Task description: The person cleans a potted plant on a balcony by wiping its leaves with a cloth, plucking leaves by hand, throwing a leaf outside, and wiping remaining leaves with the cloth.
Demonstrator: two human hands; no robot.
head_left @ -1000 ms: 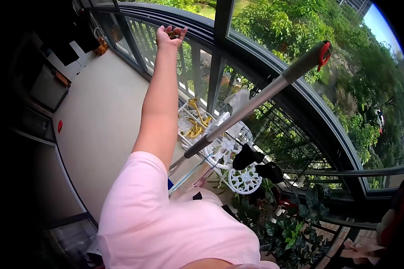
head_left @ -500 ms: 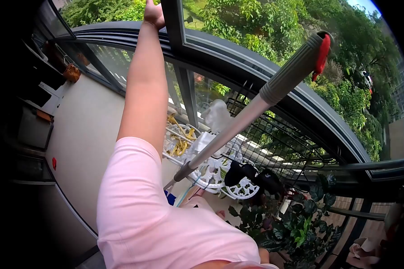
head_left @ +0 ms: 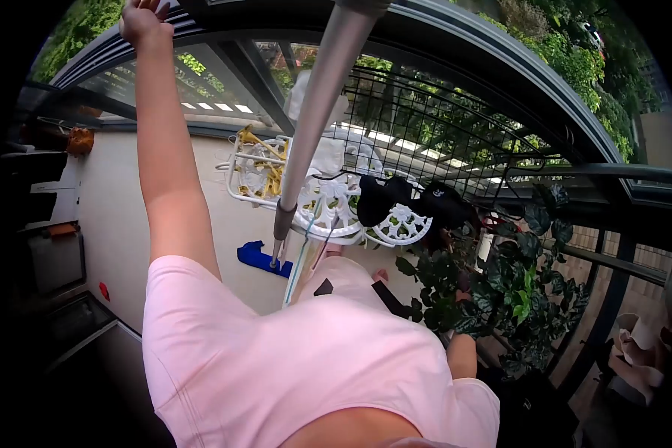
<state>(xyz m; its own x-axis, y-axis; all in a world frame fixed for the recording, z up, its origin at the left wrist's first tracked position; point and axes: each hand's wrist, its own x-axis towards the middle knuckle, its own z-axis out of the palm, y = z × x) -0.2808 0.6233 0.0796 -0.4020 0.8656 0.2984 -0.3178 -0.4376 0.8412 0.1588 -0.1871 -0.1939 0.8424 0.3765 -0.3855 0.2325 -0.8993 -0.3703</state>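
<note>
At the top left my left arm is raised, and my left hand (head_left: 146,24) is at the edge of the dark window frame (head_left: 189,16), its fingers curled and partly cut off by the view. A long grey pole (head_left: 321,97) slants down to a flat blue mop head (head_left: 264,258) on the floor; neither hand is seen holding it. My right arm goes down behind the leafy plant (head_left: 519,291). Only a small patch of skin, perhaps my right hand (head_left: 462,296), shows between the leaves; its fingers are hidden.
A white ornate metal table (head_left: 334,224) and a white rack with yellow items (head_left: 265,168) stand near the window. Dark cloth items (head_left: 384,200) lie beside a black wire grid (head_left: 433,119). A brown basket (head_left: 80,141) and a red object (head_left: 104,290) are at left.
The view has tilted down and turned. My left hand appears farther left, still by the window frame. The pole's top has left view, and the mop head and part of my right arm now show.
</note>
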